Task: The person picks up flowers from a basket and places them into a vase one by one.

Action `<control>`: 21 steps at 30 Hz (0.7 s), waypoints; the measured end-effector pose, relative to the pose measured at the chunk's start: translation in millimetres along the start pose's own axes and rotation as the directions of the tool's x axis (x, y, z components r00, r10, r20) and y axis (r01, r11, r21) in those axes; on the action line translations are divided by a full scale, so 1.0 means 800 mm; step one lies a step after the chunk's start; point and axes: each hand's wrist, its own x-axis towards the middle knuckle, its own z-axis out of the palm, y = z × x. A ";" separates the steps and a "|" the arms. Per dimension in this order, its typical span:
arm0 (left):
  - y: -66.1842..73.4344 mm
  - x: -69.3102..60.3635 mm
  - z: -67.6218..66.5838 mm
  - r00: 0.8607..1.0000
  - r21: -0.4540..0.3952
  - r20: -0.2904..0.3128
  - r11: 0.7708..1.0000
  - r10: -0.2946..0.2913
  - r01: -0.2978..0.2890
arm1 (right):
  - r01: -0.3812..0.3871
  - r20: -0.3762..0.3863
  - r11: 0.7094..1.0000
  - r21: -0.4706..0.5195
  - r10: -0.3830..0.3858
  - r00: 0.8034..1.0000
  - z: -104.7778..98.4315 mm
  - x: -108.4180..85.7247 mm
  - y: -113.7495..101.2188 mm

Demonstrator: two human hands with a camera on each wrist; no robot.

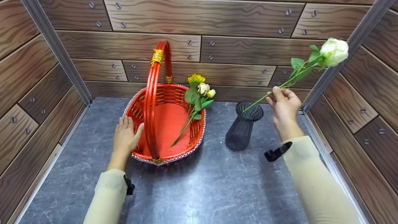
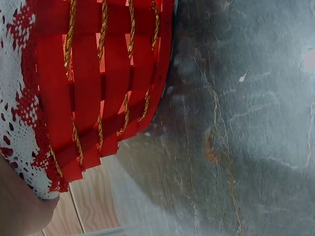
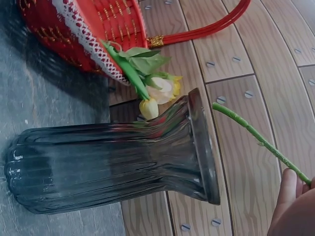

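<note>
My right hand [image 1: 286, 107] pinches the green stem of a white rose [image 1: 334, 52], whose bloom points up and right. In the right wrist view the stem [image 3: 261, 140] has its cut end just above the rim of a dark ribbed glass vase [image 3: 98, 164], apart from it. The vase stands upright on the table, left of this hand. My left hand [image 1: 126, 137] rests on the left rim of a red woven basket [image 1: 168, 124], thumb spread toward the inside. The left wrist view shows part of that hand [image 2: 24, 206] against the lace edging.
A yellow sunflower [image 1: 196, 79], a pale rose [image 1: 203, 89] and a yellow bud [image 1: 211, 93] lean over the basket's right rim. The basket's tall red handle [image 1: 150, 102] arches upward. Wood-patterned walls [image 1: 199, 18] enclose the grey marbled table [image 1: 199, 186].
</note>
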 end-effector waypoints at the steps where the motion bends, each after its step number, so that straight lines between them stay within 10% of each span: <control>1: 0.000 0.000 0.000 1.000 -0.001 -0.001 1.000 0.001 -0.001 | 0.009 0.001 1.000 -0.011 -0.009 1.000 0.000 0.001 0.001; 21: 0.003 -0.002 -0.004 1.000 0.006 0.011 1.000 -0.008 0.007 | 0.224 0.129 0.924 -0.310 -0.192 0.973 0.003 -0.008 0.026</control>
